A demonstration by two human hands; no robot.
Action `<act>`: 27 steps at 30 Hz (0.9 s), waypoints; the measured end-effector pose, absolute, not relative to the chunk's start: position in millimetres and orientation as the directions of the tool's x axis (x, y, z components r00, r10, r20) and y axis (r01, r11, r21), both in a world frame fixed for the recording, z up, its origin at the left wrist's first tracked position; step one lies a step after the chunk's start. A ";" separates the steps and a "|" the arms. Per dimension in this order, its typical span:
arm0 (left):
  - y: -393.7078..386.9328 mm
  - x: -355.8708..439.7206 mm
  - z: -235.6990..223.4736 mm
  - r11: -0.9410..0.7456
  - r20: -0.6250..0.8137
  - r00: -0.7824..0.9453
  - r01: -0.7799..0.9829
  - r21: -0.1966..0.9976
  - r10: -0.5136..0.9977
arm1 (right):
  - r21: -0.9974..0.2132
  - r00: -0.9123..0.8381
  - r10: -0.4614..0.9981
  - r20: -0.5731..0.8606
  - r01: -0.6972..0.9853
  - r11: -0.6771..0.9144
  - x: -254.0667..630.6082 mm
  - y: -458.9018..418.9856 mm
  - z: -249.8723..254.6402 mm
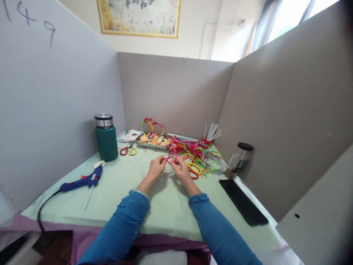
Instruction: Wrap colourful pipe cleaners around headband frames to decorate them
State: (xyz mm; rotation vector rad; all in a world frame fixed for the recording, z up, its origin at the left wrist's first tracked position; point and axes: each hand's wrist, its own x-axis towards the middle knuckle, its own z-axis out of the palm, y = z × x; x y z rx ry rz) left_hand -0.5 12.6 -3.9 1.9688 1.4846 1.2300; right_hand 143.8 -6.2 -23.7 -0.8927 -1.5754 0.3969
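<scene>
— So what's on the pale green table (165, 215)?
— Messy heap of coloured fuzzy stems (191, 148), toward the back right.
— And the hands?
— Left hand (157, 167) and right hand (181, 170) are up front, fingertips pinching a bent pink stem (175, 154) between them, near the heap.

Occlusions and crops

My left hand (157, 166) and right hand (181, 170) cover parts of the pink pipe cleaner (168, 159); I cannot trace its ends. My blue sleeves (120, 226) are cut at the lower edge of view. Framed calligraphy (139, 23): top cropped. Lettering (240, 166) on the black-lidded jar (234, 161): too small for me to read. Scraps (155, 141) in the metal tray (151, 146): too small to identify. Glue-gun cord (39, 215): lost below the table edge.
</scene>
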 end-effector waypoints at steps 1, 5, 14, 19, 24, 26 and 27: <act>12.7 -1.0 -3.2 -0.361 0.402 0.048 0.547 0.755 0.914 | -0.704 0.016 0.738 0.674 0.315 0.636 143.7 -5.8 -24.4; 16.6 -2.7 -4.9 -0.364 0.391 0.035 0.444 0.819 0.920 | -0.730 0.016 0.764 0.645 0.306 0.611 143.2 -4.2 -26.8; 29.1 -4.2 -15.4 -0.392 0.403 0.034 0.322 0.862 0.915 | -0.743 0.000 0.782 0.623 0.310 0.593 141.4 -6.0 -25.6; 31.2 -4.8 -16.8 -0.397 0.403 0.047 0.316 0.862 0.914 | -0.745 0.001 0.784 0.621 0.309 0.591 141.4 -4.9 -26.8; 28.7 -5.8 -14.3 -0.397 0.411 0.041 0.359 0.845 0.911 | -0.743 -0.009 0.781 0.625 0.299 0.598 141.2 -5.0 -27.2; 27.3 -5.4 -12.7 -0.397 0.412 0.040 0.363 0.843 0.910 | -0.746 -0.013 0.783 0.622 0.293 0.598 141.2 -4.7 -27.5; 26.6 -5.1 -12.0 -0.398 0.413 0.038 0.359 0.844 0.910 | -0.750 -0.011 0.785 0.619 0.289 0.595 141.2 -4.2 -27.8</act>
